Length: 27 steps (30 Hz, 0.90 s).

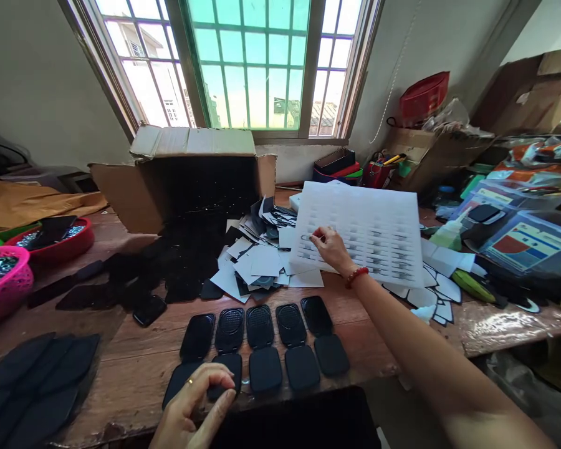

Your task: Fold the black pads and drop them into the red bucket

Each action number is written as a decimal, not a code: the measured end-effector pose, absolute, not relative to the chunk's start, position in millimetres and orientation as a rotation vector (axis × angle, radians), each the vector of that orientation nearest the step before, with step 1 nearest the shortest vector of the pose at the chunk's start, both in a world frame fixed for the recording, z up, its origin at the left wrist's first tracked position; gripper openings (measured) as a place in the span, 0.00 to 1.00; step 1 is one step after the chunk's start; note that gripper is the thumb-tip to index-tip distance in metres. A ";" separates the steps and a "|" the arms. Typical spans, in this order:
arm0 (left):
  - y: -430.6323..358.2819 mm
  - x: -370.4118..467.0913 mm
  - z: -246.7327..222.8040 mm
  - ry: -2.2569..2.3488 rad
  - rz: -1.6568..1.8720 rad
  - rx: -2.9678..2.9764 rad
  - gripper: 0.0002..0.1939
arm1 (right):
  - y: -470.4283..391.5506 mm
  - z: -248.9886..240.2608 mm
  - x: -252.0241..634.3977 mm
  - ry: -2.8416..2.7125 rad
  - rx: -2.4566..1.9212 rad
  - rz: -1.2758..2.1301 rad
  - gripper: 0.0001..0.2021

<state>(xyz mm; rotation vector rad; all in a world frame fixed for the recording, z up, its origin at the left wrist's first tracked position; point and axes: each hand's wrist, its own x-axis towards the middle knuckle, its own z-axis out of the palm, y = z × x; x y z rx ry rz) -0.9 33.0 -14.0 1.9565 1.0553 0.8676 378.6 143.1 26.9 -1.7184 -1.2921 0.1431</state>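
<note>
My right hand (330, 246) reaches over a white foam-like tray (355, 202) with rows of small grey pieces (402, 257). Its thumb and forefinger are pinched at the tray's left part, by a small ring-like piece (305, 237); what is between the fingertips is too small to make out. My left hand (194, 405) is low at the front edge, curled, thumb and forefinger tips nearly meeting over a black hinged case (229, 327). Anything in that pinch is hidden. Several such cases lie opened in a row, lids and bases flat, among them a right-end case (331, 355).
Loose white and black cards (264, 259) are heaped behind the cases. Beside them an opened cardboard box (126, 193) spills black pieces. A pink basket (4, 274) and black sheets (37, 380) are at left; plastic boxes (533, 243) crowd the right.
</note>
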 end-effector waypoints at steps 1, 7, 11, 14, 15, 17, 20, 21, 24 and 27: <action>34.8 1.1 -14.1 1.058 0.861 1.959 0.10 | 138.0 28.9 380.6 -1.266 -1.690 0.169 0.06; 42.7 28.5 -8.0 1.045 0.782 2.188 0.08 | 80.1 24.3 371.2 -1.207 -1.586 0.490 0.16; 41.3 65.7 -10.5 1.000 0.765 2.528 0.14 | 46.7 4.2 354.4 -1.221 -1.586 0.770 0.16; 38.0 97.7 -16.2 1.057 0.642 2.704 0.18 | 39.2 -12.3 348.5 -1.200 -1.595 0.857 0.16; 37.3 107.3 -18.2 1.082 0.601 2.740 0.18 | 39.4 -17.3 348.2 -1.192 -1.599 0.863 0.16; 37.3 123.7 -21.5 1.115 0.531 2.794 0.19 | 41.8 -26.2 348.9 -1.183 -1.612 0.854 0.16; 40.4 140.2 -25.4 1.138 0.462 2.840 0.21 | 45.6 -35.4 350.7 -1.199 -1.648 0.797 0.14; 41.9 143.8 -26.5 1.148 0.447 2.843 0.21 | 46.2 -37.1 350.9 -1.210 -1.664 0.770 0.12; 45.5 150.2 -30.0 1.170 0.412 2.844 0.21 | 45.7 -38.3 349.9 -1.257 -1.719 0.680 0.07; 47.0 152.6 -31.2 1.171 0.401 2.855 0.20 | 43.4 -36.7 348.0 -1.299 -1.760 0.603 0.06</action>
